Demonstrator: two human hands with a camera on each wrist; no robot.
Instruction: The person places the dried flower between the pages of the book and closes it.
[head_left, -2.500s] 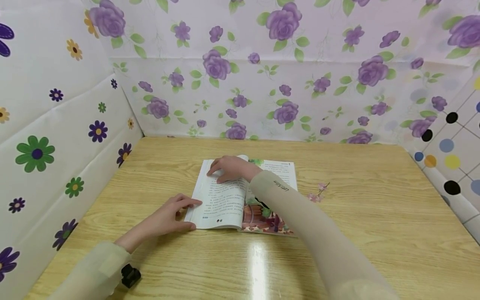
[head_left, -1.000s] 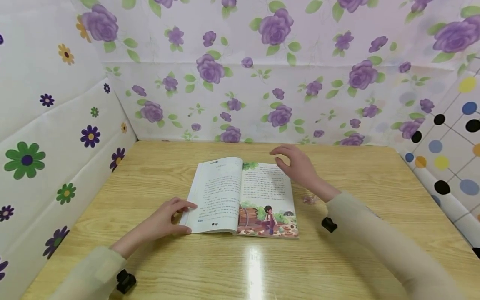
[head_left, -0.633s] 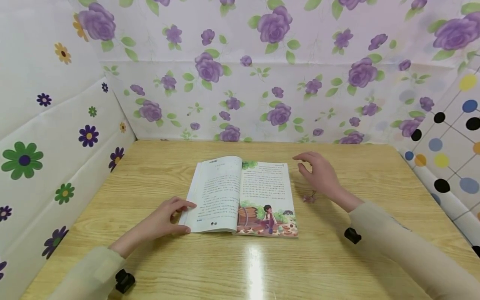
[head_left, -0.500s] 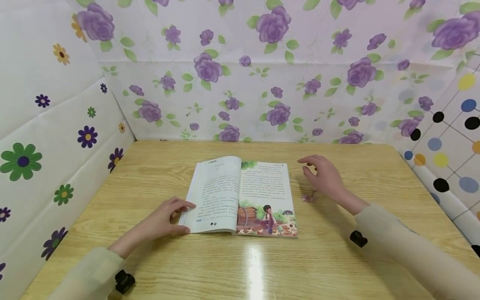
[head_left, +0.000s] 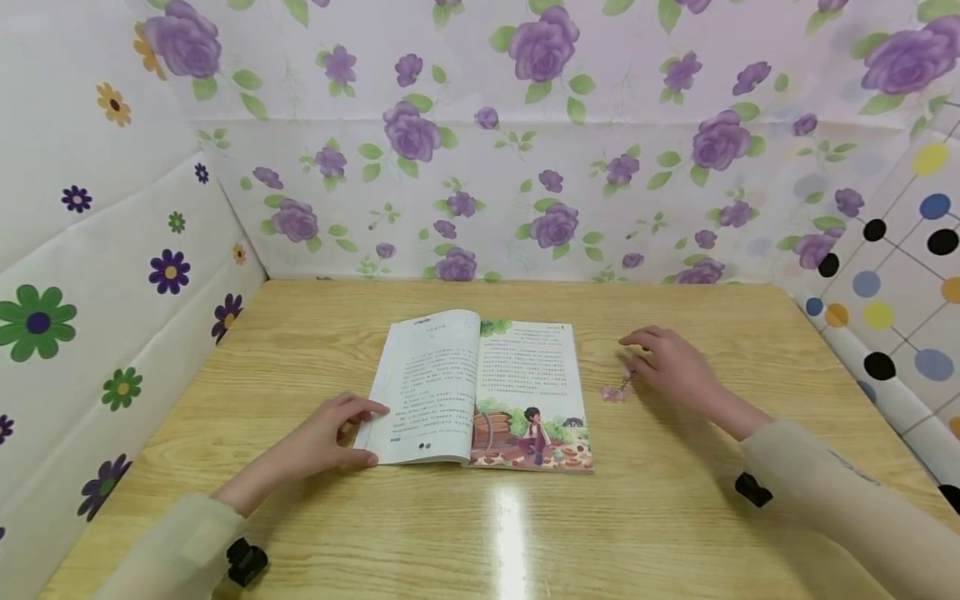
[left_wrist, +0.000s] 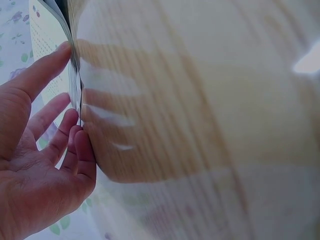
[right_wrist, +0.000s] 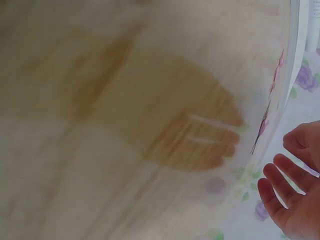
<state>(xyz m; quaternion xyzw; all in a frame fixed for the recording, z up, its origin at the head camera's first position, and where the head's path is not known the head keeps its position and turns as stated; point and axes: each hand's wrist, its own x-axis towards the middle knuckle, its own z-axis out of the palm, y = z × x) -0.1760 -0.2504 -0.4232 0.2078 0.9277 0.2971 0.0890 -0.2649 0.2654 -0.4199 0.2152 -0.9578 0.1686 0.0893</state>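
Note:
An open book (head_left: 441,392) lies in the middle of the table, text on its left page and a picture of a seated child at the bottom of its right page. My left hand (head_left: 326,437) rests at the book's left edge, forefinger on the page and thumb at the lower corner. In the left wrist view the thumb of that left hand (left_wrist: 30,130) touches the page edges. To the right of the book, my right hand (head_left: 678,371) hovers with loosely bent fingers, holding nothing. A small pink flower sprig (head_left: 613,393) lies by its fingertips.
The glossy wooden table (head_left: 420,533) carries the book and the sprig. A flowered sheet (head_left: 480,150) rises behind it, with patterned sheets at the left and right sides. Small black wrist-worn pieces (head_left: 246,562) hang below both sleeves.
My right hand has left the left page, crossed over the book to the right and come down near the flower sprig. My left hand stays at the book's left edge.

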